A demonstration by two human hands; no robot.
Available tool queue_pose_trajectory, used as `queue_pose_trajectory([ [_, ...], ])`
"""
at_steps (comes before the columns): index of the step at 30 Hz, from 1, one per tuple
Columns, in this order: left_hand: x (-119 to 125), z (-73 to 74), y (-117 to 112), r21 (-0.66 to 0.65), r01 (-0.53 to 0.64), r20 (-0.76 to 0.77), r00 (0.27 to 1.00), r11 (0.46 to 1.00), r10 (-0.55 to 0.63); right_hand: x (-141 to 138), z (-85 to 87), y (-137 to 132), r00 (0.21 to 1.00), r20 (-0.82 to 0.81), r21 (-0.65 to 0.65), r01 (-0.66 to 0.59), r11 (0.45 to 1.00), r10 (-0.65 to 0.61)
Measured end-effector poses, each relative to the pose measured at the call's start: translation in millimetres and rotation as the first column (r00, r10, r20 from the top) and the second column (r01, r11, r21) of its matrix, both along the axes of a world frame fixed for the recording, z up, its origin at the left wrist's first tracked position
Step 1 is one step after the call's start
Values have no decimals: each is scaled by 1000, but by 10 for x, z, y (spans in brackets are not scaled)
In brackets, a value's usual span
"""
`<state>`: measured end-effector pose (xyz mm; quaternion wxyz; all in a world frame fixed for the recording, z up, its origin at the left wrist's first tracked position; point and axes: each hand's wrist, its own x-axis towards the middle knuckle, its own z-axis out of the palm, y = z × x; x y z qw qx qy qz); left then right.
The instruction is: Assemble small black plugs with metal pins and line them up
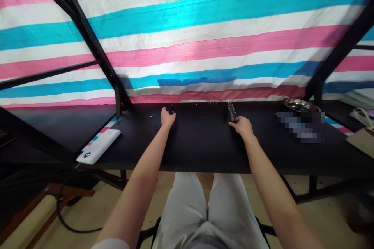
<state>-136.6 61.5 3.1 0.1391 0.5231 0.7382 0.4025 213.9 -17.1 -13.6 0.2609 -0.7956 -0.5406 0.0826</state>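
My left hand is over the far middle-left of the black table. Its fingers are curled beside a small dark upright piece; whether they grip anything is too small to make out. My right hand rests farther right, thumb and forefinger slightly apart. They are at the near end of a line of small grey knobbly pieces, and I see nothing held between them. Near the table's back edge lies a row of tiny light pieces. A thin white scrap lies left of my left hand.
A long white device with a cable lies along the table's left end. To the right are a shiny metal dish and a blurred-out item. Black frame bars and a striped sheet stand behind. A beige bag is at far right.
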Motion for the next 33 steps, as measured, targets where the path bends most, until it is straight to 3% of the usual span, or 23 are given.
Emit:
queue_pose_trajectory([
  [5,-56,98,254,-86,19,-43,999,996,-22,-67,95,-93,993,-101,139,75,987,-61],
  [11,-106,146,324,-79,-9,-116,993,997,0,-163,203,-140,982,-191,484,96,869,-3],
  [14,-119,180,353,-38,30,-128,991,999,-34,-204,214,-158,985,-166,522,51,851,43],
  [20,-97,254,418,31,87,-146,986,996,-81,-233,251,-196,990,-129,497,8,867,65],
  [23,37,277,338,117,146,-22,989,982,-145,-256,273,-231,992,-112,548,8,836,65],
  [25,216,289,206,196,255,138,949,947,-284,-297,278,-259,991,-99,583,-14,812,88],
  [28,588,287,-104,334,443,287,793,832,-538,-394,258,-295,984,-68,623,-85,778,163],
  [33,1132,173,-679,398,632,286,604,665,-744,-549,170,-289,931,-34,613,-267,744,362],
])
